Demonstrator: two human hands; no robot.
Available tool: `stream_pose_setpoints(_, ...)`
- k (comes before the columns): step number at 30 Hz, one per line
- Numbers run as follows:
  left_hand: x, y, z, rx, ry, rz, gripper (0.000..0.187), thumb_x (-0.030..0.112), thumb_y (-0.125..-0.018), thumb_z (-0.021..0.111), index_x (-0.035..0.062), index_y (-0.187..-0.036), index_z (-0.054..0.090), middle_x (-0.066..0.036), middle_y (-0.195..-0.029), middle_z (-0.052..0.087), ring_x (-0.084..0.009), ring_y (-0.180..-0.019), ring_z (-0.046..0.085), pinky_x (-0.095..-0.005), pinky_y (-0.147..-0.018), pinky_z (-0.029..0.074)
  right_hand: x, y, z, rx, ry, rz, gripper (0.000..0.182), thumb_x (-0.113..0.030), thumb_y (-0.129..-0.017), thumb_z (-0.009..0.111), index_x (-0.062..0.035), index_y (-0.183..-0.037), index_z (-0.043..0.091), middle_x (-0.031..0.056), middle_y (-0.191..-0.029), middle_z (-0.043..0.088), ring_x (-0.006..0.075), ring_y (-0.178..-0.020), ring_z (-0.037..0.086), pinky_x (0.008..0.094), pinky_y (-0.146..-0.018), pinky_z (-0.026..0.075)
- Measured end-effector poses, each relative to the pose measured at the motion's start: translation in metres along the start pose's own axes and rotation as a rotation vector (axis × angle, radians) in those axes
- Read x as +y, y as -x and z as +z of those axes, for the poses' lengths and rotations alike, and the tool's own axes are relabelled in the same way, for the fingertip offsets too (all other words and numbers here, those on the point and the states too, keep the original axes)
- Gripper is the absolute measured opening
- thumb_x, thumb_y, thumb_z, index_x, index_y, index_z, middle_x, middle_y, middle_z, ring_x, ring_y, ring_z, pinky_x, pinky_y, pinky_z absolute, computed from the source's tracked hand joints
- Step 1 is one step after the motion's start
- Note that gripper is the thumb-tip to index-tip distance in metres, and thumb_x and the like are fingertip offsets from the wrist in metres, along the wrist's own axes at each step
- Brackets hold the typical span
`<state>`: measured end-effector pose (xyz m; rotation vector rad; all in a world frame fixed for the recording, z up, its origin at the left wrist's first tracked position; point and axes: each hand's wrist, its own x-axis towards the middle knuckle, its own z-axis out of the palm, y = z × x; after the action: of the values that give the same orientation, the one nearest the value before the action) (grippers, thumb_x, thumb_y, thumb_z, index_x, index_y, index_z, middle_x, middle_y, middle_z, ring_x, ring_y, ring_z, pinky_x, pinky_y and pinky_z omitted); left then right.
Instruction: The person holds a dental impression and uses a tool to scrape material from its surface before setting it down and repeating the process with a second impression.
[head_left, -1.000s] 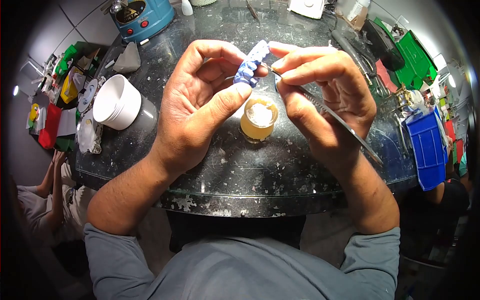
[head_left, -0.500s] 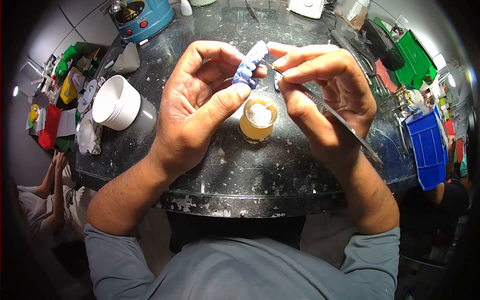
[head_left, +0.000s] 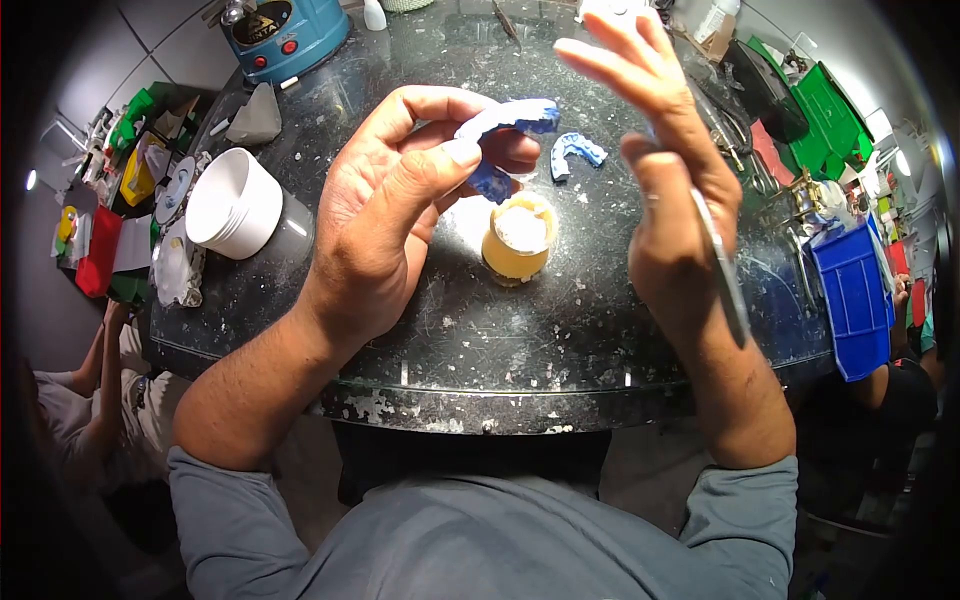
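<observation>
My left hand [head_left: 400,215] holds a blue dental cast [head_left: 500,125] between thumb and fingers above the dark stone bench [head_left: 480,340]. My right hand [head_left: 670,190] is lifted to the right of it, with fingers spread upward, and a thin metal tool [head_left: 722,275] runs down along its palm and wrist. Just below the cast stands a small yellowish cup [head_left: 518,240] with white material inside. A second blue cast [head_left: 575,152] lies on the bench between the hands.
A white cup [head_left: 235,205] stands at left, with a blue machine [head_left: 285,30] behind it and a grey wedge [head_left: 255,118] between. A blue bin [head_left: 855,300] and green trays [head_left: 830,115] crowd the right edge. Another person [head_left: 90,400] sits low at left.
My right hand has pulled the tool tip away from the cast and lifted with fingers spread. The left hand has turned the cast, and the second cast on the bench now shows.
</observation>
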<state>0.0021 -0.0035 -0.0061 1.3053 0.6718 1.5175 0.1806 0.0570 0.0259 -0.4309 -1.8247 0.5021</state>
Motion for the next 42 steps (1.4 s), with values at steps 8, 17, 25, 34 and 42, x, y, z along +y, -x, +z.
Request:
stream_pose_setpoints(8, -0.001, -0.001, 0.002, -0.009, -0.065, 0.055, 0.037, 0.012, -0.092, 0.051, -0.0045, -0.124, 0.045, -0.019, -0.116, 0.059, -0.0253, -0.110, 0.059, -0.0414, -0.102, 0.044, 0.000, 0.000, -0.003, -0.115, 0.107, -0.141, 0.043, 0.002, -0.079, 0.038, 0.0008, -0.109, 0.068, 0.0178, -0.128, 0.060, 0.0329, -0.134, 0.044, 0.0491, -0.116, 0.021)
stream_pose_setpoints(17, -0.004, -0.003, 0.003, 0.104, -0.058, 0.169, 0.029, 0.008, -0.093, 0.054, -0.0028, -0.120, 0.049, -0.017, -0.113, 0.064, -0.0187, -0.109, 0.060, -0.0330, -0.101, 0.042, 0.013, 0.002, -0.012, -0.252, 0.167, -0.234, 0.048, -0.018, -0.088, 0.036, 0.0007, -0.120, 0.065, 0.0191, -0.136, 0.054, 0.0303, -0.139, 0.036, 0.0485, -0.116, 0.020)
stream_pose_setpoints(25, -0.001, -0.003, -0.001, 0.043, -0.172, 0.113, 0.036, 0.012, -0.092, 0.051, -0.0037, -0.125, 0.046, -0.020, -0.117, 0.060, -0.0259, -0.114, 0.059, -0.0405, -0.105, 0.040, 0.031, 0.010, -0.015, 0.083, -0.203, 0.015, 0.052, -0.026, -0.093, 0.029, 0.0072, -0.128, 0.048, 0.0216, -0.130, 0.053, 0.0207, -0.110, 0.055, 0.0377, -0.098, 0.043)
stream_pose_setpoints(34, 0.002, -0.002, 0.001, 0.062, -0.179, 0.103, 0.039, 0.015, -0.093, 0.052, -0.0050, -0.126, 0.049, -0.019, -0.114, 0.062, -0.0248, -0.111, 0.060, -0.0397, -0.105, 0.039, 0.017, 0.018, 0.001, 0.035, -0.364, 0.086, 0.029, 0.001, -0.092, 0.059, 0.0044, -0.121, 0.057, 0.0149, -0.104, 0.066, 0.0197, -0.096, 0.066, 0.0333, -0.092, 0.052)
stream_pose_setpoints(42, 0.001, -0.002, 0.001, 0.060, -0.144, 0.076, 0.038, 0.016, -0.095, 0.049, -0.0056, -0.126, 0.048, -0.019, -0.113, 0.062, -0.0244, -0.110, 0.061, -0.0392, -0.105, 0.041, 0.019, 0.011, -0.009, -0.039, -0.001, -0.133, 0.023, 0.004, -0.091, 0.058, 0.0047, -0.113, 0.061, 0.0197, -0.111, 0.066, 0.0244, -0.111, 0.063, 0.0315, -0.098, 0.048)
